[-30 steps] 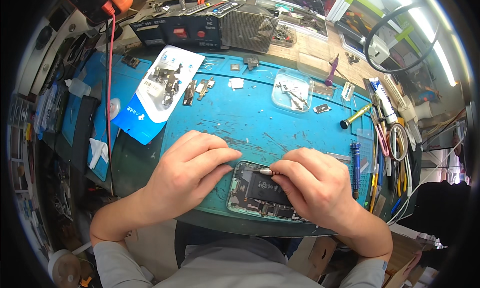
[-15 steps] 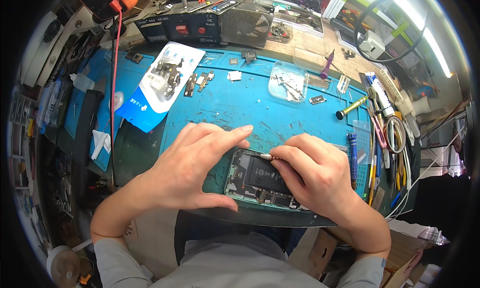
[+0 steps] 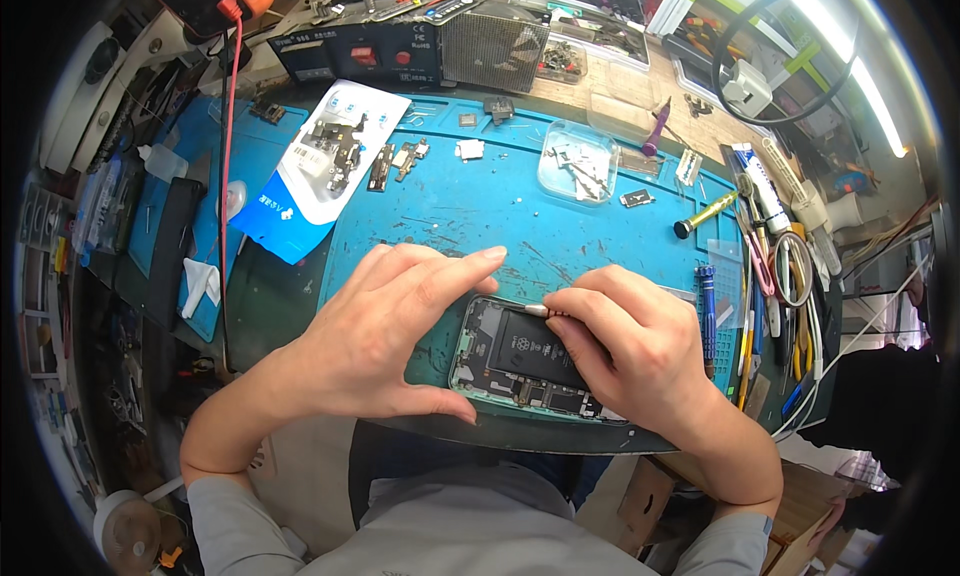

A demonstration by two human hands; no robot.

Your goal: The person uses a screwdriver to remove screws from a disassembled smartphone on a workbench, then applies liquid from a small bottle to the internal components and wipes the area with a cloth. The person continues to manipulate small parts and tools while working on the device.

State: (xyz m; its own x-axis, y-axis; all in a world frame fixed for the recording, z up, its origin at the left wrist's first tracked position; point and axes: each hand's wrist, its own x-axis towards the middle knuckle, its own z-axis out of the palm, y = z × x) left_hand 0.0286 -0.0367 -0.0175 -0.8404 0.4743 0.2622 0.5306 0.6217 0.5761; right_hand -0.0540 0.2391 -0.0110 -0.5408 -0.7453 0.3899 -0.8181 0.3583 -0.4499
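An opened smartphone (image 3: 482, 375) lies flat on the blue work mat, its black battery (image 3: 530, 344) and inner boards exposed. My right hand (image 3: 632, 341) covers its right end. Thumb and fingers there pinch a small silvery metal piece (image 3: 537, 311) with a coppery end, held at the phone's far edge; its exact kind is hard to make out. Around the phone's left end my left hand (image 3: 375, 331) is spread, thumb and forefinger wide apart, with nothing between them.
Beyond the hands are a blue-and-white packet (image 3: 325, 166) with small boards and a clear tray (image 3: 578, 163) of small parts. A black powered box (image 3: 355, 56) stands at the back. Screwdrivers (image 3: 708, 316), tweezers and pliers line the right side.
My right hand and the silvery piece have shifted very slightly to the right. The left hand and the phone look almost unmoved.
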